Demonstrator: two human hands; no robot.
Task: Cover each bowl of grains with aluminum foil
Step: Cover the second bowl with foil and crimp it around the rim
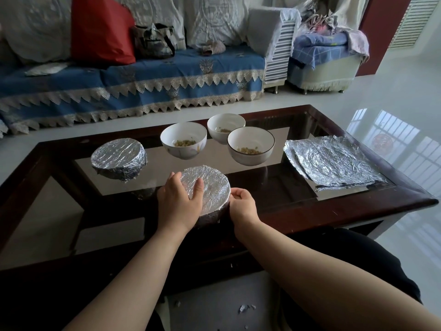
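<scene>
Foil-covered bowl (210,187) between both hands

Foil sheets (334,161) right of three bowls (250,145).

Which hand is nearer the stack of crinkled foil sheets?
Right. The right hand pinches the near foil-covered bowl's right rim, towards the stack of crinkled foil sheets; the left hand rests on the bowl's left side.

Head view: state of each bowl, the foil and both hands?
Near foil-wrapped bowl: covered, hands on it.
Far-left foil-wrapped bowl: covered.
Three white ceramic bowls: uncovered, grains showing.
Stack of crinkled foil sheets: flat, unused.
Left hand: pressing foil top.
Right hand: pinching foil at rim.
</scene>
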